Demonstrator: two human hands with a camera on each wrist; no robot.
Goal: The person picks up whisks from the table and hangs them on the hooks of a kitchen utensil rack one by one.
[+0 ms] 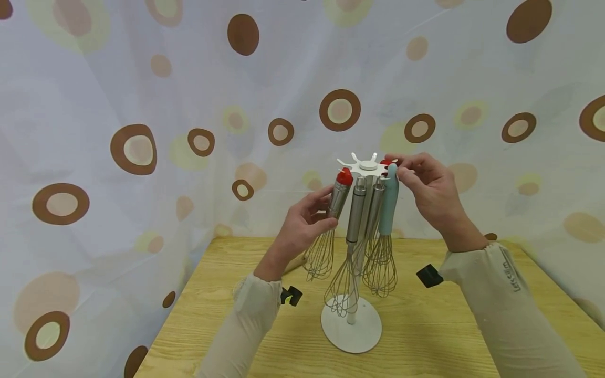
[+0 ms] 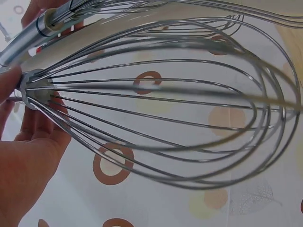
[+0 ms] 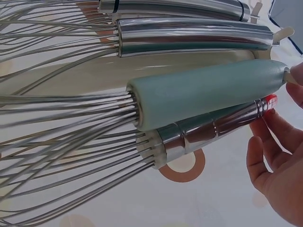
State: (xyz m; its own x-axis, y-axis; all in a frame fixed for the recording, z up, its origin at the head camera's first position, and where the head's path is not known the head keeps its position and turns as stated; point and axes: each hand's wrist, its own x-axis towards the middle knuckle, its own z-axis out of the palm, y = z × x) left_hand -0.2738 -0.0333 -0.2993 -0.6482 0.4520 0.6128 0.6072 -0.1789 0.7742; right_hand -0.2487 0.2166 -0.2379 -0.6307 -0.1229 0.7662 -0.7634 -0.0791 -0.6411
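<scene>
My left hand (image 1: 302, 226) grips the metal handle of a red-capped whisk (image 1: 338, 197) at the left of a white rotating rack (image 1: 368, 167). In the left wrist view, thumb and fingers close around the whisk's collar (image 2: 35, 87), its wires spreading right. My right hand (image 1: 432, 189) is at the rack's right side, thumb beside the hook of a light-blue-handled whisk (image 1: 389, 202). Its fingers bend around the red cap (image 3: 271, 101) of a second metal whisk (image 3: 203, 132), mostly hidden behind the blue one in the head view.
Two silver-handled whisks, one in front (image 1: 356, 215) and one behind it (image 1: 375, 207), hang between the hands. The rack's round white base (image 1: 352, 336) stands on a wood-grain table (image 1: 402, 331). A pale stick-like handle (image 1: 295, 262) lies below my left hand. A dotted curtain (image 1: 283, 68) surrounds the table.
</scene>
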